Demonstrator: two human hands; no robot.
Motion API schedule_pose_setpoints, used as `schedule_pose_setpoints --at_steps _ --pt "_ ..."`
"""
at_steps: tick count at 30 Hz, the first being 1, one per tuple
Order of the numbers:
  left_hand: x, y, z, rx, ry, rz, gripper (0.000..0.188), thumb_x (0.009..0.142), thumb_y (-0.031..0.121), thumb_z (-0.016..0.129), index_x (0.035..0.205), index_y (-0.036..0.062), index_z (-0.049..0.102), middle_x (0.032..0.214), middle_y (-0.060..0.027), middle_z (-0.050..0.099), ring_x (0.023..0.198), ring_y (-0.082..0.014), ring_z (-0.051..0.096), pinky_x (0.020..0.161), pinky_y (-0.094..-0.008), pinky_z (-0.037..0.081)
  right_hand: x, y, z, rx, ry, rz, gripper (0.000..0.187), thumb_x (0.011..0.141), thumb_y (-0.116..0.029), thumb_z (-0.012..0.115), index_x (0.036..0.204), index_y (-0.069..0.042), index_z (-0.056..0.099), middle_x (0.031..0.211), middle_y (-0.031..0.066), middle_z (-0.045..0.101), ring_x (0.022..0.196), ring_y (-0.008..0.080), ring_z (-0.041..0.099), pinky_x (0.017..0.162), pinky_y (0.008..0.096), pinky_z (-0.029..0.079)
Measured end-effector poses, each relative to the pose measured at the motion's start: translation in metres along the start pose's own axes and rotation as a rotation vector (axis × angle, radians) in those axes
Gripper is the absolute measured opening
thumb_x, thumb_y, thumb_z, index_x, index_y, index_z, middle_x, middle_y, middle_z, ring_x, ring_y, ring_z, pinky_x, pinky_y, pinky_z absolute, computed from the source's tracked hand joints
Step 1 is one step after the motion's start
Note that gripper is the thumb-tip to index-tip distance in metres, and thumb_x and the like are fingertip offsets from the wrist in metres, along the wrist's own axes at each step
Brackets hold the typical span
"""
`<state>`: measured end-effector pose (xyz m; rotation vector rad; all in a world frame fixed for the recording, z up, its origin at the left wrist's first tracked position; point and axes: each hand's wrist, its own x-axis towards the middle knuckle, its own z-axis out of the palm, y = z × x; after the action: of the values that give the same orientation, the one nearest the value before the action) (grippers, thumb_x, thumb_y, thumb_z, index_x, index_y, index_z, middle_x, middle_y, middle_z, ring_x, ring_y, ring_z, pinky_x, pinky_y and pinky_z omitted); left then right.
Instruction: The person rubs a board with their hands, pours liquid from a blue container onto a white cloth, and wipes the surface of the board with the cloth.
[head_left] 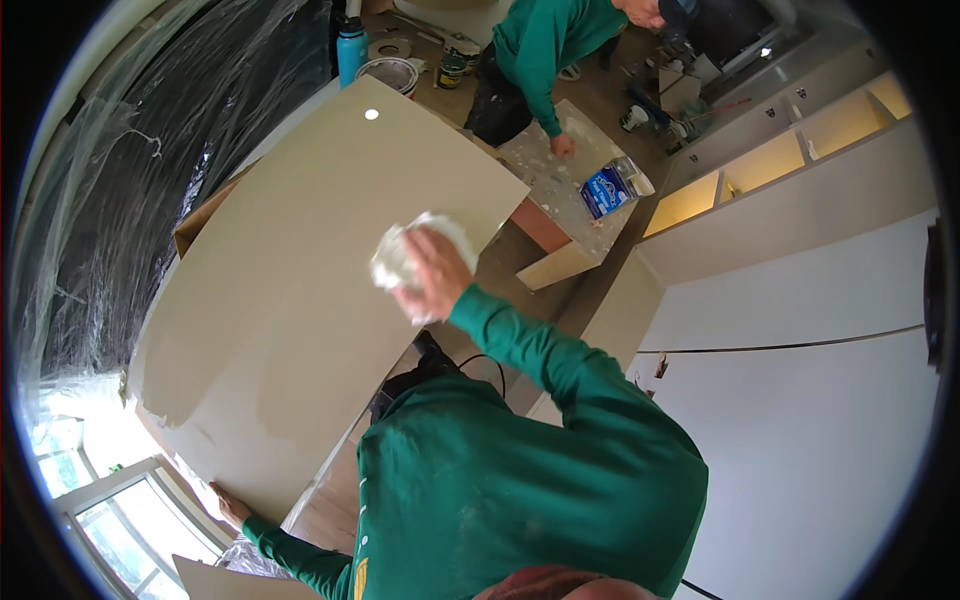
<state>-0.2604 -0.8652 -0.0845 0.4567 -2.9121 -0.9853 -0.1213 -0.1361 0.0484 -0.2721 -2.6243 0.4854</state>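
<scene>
A large beige panel (290, 240) spreads out before me, with a darker, damp-looking patch over part of its surface. My right hand (432, 275) is closed on a crumpled white cloth (455, 232) and presses it against the panel near the right edge. At the lower left, my left hand (230, 505) lies with fingers stretched out along the panel's near edge, holding nothing. A white round spot (371, 114) shows near the panel's far end.
Beyond the panel, a co-worker in a green sweater (545, 60) leans over a stained board (600, 150) bearing a blue and white box (608, 190). A blue bottle (351, 52) and a bucket (392, 72) stand behind. Plastic sheeting (110, 200) hangs left; lit shelves (770, 165) are right.
</scene>
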Motion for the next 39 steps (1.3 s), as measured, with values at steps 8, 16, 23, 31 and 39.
schedule_pose_setpoints --at_steps 8,16,23,31,39 --pt "-0.080 -0.079 -0.017 -0.652 -0.305 -0.178 0.072 0.094 0.039 0.036 0.155 0.0015 0.038 0.144 -0.0180 0.056 0.124 -0.0299 0.061 0.108 -0.0393 0.047 0.037 0.119 0.027 -0.403 -0.028 0.147 0.093 0.091 -0.059 0.064 0.154 0.004 0.037 0.160 0.0301 0.035 0.151 0.0493 0.027 0.124 0.0575 0.022" --pt "-0.121 0.016 -0.025 -1.818 -0.473 -0.467 0.100 0.094 0.082 0.042 0.148 -0.0014 0.049 0.133 -0.0144 0.066 0.118 -0.0282 0.066 0.103 -0.0424 0.053 -0.047 -0.297 0.125 0.232 -0.463 -0.660 0.084 0.088 -0.038 0.064 0.157 0.002 0.037 0.164 0.0218 0.034 0.156 0.0425 0.022 0.127 0.0560 0.017" --pt "-0.128 0.059 -0.027 -1.838 -0.406 -0.520 0.110 0.089 0.087 0.042 0.156 -0.0015 0.039 0.150 -0.0176 0.054 0.131 -0.0323 0.058 0.113 -0.0449 0.046 -0.074 -0.384 0.172 0.404 -0.624 -0.977 0.080 0.088 -0.042 0.066 0.156 -0.007 0.044 0.166 0.0166 0.035 0.156 0.0379 0.025 0.129 0.0521 0.015" --pt "-0.134 0.056 -0.031 -1.897 -0.416 -0.517 0.115 0.086 0.090 0.042 0.155 -0.0021 0.040 0.149 -0.0185 0.055 0.132 -0.0310 0.058 0.114 -0.0434 0.044 0.042 -0.020 0.042 -0.021 -0.283 -0.595 0.068 0.095 -0.026 0.064 0.155 -0.001 0.043 0.160 0.0213 0.041 0.151 0.0414 0.034 0.125 0.0525 0.025" --pt "-0.133 0.048 -0.033 -2.054 -0.512 -0.522 0.121 0.084 0.093 0.040 0.157 -0.0029 0.036 0.153 -0.0206 0.050 0.137 -0.0340 0.053 0.118 -0.0461 0.039 0.014 -0.163 0.096 -0.024 -0.318 -0.580 0.068 0.093 -0.027 0.063 0.154 -0.003 0.045 0.161 0.0207 0.040 0.153 0.0415 0.030 0.127 0.0522 0.022"
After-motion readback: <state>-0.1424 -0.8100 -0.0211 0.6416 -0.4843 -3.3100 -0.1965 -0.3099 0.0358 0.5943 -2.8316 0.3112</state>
